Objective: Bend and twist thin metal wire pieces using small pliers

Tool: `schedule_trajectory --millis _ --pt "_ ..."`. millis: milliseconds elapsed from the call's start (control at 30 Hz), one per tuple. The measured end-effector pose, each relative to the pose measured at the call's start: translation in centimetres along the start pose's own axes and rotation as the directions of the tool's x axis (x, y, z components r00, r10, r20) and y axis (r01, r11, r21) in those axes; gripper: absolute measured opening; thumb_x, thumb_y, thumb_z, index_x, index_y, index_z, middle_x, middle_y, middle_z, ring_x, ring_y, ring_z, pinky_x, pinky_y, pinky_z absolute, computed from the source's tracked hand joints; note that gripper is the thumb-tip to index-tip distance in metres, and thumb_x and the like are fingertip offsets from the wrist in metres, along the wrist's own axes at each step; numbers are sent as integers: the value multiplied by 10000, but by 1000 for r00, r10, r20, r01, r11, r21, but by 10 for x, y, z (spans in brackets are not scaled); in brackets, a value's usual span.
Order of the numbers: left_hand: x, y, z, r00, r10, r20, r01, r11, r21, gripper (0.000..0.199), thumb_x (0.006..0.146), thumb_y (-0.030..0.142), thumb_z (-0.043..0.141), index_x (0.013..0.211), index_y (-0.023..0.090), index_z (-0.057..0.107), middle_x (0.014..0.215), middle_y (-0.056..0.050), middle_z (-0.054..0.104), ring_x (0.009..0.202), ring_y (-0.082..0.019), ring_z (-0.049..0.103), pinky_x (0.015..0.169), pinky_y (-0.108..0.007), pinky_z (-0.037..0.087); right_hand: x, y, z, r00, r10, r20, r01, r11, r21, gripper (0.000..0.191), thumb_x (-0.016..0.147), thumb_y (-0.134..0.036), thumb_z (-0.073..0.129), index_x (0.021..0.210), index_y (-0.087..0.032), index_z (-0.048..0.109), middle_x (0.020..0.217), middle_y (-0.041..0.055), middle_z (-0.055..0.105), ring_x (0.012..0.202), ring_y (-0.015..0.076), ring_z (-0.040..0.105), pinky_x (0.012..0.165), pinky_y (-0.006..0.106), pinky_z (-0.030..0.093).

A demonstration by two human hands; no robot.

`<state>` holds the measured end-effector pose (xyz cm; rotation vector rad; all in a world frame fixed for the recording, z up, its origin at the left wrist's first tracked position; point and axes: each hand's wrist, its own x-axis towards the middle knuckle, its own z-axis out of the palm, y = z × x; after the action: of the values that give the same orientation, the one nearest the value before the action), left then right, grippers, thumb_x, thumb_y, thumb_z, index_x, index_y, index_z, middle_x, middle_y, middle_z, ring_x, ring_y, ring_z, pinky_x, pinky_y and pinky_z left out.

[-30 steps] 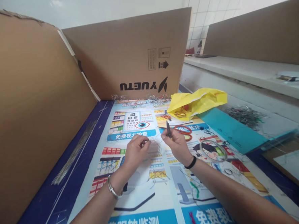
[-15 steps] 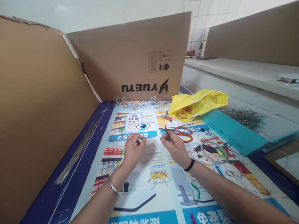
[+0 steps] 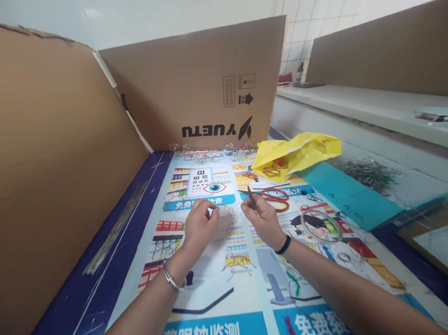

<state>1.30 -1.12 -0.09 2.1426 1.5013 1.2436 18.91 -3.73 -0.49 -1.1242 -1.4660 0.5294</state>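
Observation:
My left hand is closed in a pinch near the middle of the printed sheet. Thin wire loops show just right of its fingertips; what the fingers hold is too fine to make out. My right hand is closed around a dark, pointed metal tool, tip up, its lower part hidden in the palm. Right behind that hand lies a pair of scissors with orange-red handles. A clear ring-shaped roll lies right of my right wrist.
A yellow bag lies open behind the scissors, beside a teal strip. Tangled wire is heaped at the right; straight wires lie at the left. Cardboard walls stand at the back and left. Loose threads lie on the printed sheet.
Both hands stay almost in place, with only slight finger movement. The view has shifted a little.

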Motion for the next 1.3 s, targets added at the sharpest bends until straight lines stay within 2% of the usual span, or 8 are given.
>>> schedule_trajectory --millis 300,733,1033,1167,1300 --pt "-4 7 -5 992 105 -67 -100 992 78 27 776 183 532 758 195 548 815 2 558 563 -82 467 570 -215 395 -1 0 -1 1000 -6 7 6 1000 9 87 811 -246 504 738 -200 495 683 -19 484 635 117 463 617 249 384" --pt "-6 10 -6 995 83 -48 -77 989 123 46 784 188 502 772 205 543 825 -2 559 578 -91 476 587 -218 394 -1 -3 -2 1000 2 19 -2 1000 -11 87 810 -266 496 750 -203 495 692 -12 496 652 126 477 634 257 398" --pt "-1 5 -5 997 -55 -45 58 995 79 43 744 175 493 707 196 503 793 15 504 533 -76 458 599 -233 392 0 -3 -1 1000 -10 18 10 1000 23 89 812 -237 500 731 -200 492 682 -23 471 633 114 452 625 251 383" --pt "1 0 -2 987 -153 -51 154 988 25 62 735 198 498 673 196 493 756 20 508 573 -95 491 612 -244 399 0 -2 0 999 -25 27 24 999 24 90 807 -234 500 724 -199 499 681 -23 472 635 115 456 627 250 388" --pt "2 -5 0 974 -226 -8 226 973 -38 79 741 241 497 674 201 484 716 28 517 573 -103 511 566 -237 398 0 -1 0 999 -18 30 18 1000 3 94 809 -240 494 724 -201 495 675 -20 471 634 117 456 627 250 391"
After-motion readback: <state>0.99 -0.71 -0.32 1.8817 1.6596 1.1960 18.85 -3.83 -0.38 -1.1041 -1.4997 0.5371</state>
